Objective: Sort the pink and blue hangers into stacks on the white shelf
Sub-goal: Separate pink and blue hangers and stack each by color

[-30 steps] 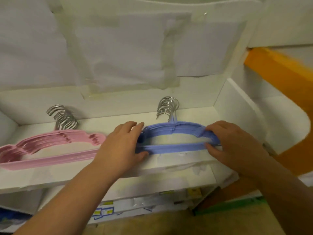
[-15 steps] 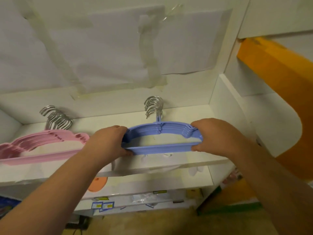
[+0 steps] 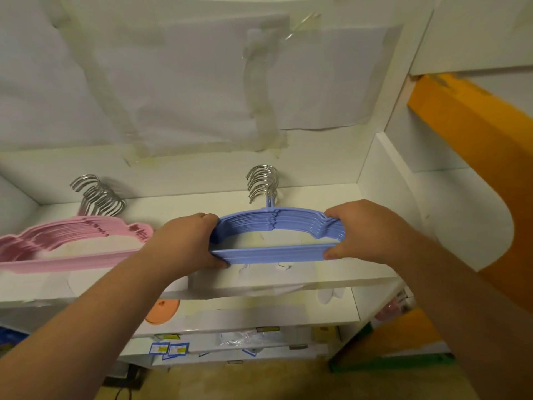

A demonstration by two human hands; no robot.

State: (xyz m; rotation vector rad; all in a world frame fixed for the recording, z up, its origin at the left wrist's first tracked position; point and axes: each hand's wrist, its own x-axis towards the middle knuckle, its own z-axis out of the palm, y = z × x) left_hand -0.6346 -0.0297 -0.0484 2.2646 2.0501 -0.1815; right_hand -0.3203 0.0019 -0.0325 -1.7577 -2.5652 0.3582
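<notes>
A stack of several blue hangers (image 3: 274, 251) lies on the white shelf (image 3: 331, 280), metal hooks pointing to the back wall. My left hand (image 3: 187, 243) grips the stack's left end and my right hand (image 3: 366, 229) grips its right end. To the left on the same shelf lies a stack of several pink hangers (image 3: 72, 241), fanned out a little, with its hooks at the back. Neither hand touches the pink stack.
Taped paper sheets cover the back wall above the shelf. A white side panel (image 3: 383, 197) closes the shelf on the right, with an orange surface (image 3: 476, 134) beyond it. Below sit lower shelves with an orange disc (image 3: 161, 311) and labelled packages.
Both hands have closed more tightly on the ends of the blue stack, squaring it up. The view has shifted up and right, so shelf and stacks sit further left.
</notes>
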